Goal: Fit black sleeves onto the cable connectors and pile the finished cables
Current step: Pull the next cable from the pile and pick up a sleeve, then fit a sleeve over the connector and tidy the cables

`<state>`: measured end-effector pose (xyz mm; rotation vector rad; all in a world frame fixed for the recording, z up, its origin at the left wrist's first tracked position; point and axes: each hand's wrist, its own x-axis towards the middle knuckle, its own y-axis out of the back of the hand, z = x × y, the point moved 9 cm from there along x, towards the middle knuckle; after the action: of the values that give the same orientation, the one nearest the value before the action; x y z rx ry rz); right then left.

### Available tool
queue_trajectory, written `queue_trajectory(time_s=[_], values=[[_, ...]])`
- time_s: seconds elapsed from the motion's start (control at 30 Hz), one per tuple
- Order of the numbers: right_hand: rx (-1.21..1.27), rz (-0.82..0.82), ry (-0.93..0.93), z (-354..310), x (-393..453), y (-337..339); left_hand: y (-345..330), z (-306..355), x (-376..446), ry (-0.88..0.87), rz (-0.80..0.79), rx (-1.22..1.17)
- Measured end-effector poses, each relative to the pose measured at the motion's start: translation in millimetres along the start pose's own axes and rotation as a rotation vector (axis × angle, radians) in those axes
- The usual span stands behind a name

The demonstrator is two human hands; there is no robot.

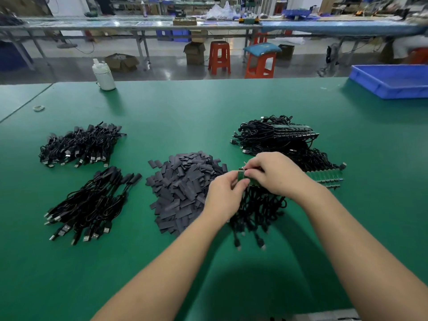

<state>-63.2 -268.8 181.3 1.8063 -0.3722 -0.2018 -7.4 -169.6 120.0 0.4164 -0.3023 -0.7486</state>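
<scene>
A heap of flat black sleeves (183, 191) lies mid-table. My left hand (225, 195) and my right hand (271, 172) meet just right of it, both pinching the end of a green strip of connector boards (324, 177) whose black cables (257, 212) hang toward me. The strip runs out to the right behind my right wrist. Two piles of sleeved cables lie at the left, one farther (81, 144) and one nearer (90, 205). More strips with cables are stacked behind my hands (275, 135).
A blue plastic bin (393, 82) sits at the table's far right corner. A white bottle (103, 76) stands at the far edge, with a small ring of tape (38, 108) to its left. Orange stools and workbenches stand beyond the green table (185, 107).
</scene>
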Motion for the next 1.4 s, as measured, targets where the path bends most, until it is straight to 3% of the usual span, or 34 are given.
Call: queue_trajectory(time_s=[0.3, 0.5, 0.73, 0.83, 1.03, 1.13, 1.2, 1.23, 1.3, 1.4], values=[[-0.149, 0.147, -0.055, -7, -14, 0, 1, -3, -12, 0.083, 0.121, 0.096], [-0.183, 0.166, -0.140, 0, -20, 6, -1, 4, -15, 0.086, 0.170, 0.019], [0.001, -0.239, -0.125, 49, -33, 13, 37, -23, -8, 0.210, 0.164, -0.438], [-0.049, -0.315, -0.140, 71, -22, 3, 45, -35, -7, 0.270, 0.173, -0.542], [-0.251, -0.274, -0.180, 104, 14, -43, 39, -50, -11, 0.326, 0.078, -0.503], [-0.247, -0.250, -0.189, 114, 20, -60, 39, -50, -11, 0.263, 0.040, -0.303], [-0.288, -0.150, -0.147, 106, 19, -63, 39, -48, -10, 0.222, 0.006, -0.228], [-0.236, -0.063, -0.123, 95, 17, -61, 38, -47, -10, 0.212, -0.012, -0.241], [0.185, 0.040, -0.148, 68, 7, -61, 37, -46, -10, 0.203, -0.028, -0.271], [0.972, -0.141, -0.233, 13, -13, -100, 38, -49, -10, 0.201, -0.016, -0.279]])
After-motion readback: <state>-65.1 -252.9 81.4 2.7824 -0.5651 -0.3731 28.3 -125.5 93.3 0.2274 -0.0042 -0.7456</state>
